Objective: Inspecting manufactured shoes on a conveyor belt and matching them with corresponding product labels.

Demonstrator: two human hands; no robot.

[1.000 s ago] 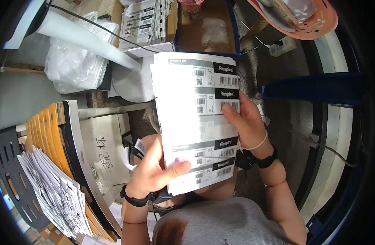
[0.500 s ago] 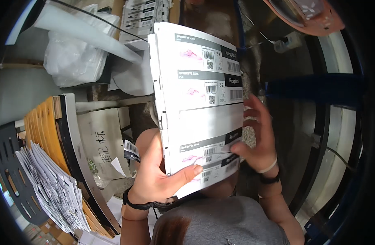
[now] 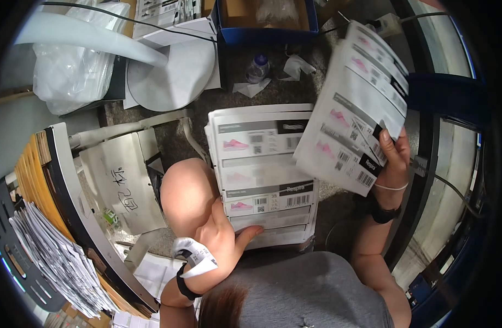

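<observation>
A stack of label sheets, printed with pink shoes and barcodes, stands over my lap. My left hand grips its lower left edge, thumb lying across the front. A curled label hangs at the back of that hand, near the wrist. Off to the right, my right hand pinches a second bunch of label sheets at its right edge. That bunch tilts and overlaps the stack's upper right corner in the picture. How many sheets it has I cannot tell.
Papers and yellow envelopes fill a rack at the left. A white box with handwriting sits beside my knee. Further off are a plastic bag, a round white stool seat, a purple-capped bottle and a blue box.
My right hand has moved right and up with a bunch of sheets parted from the stack. The stack in my left hand now shows a different front sheet and sits lower.
</observation>
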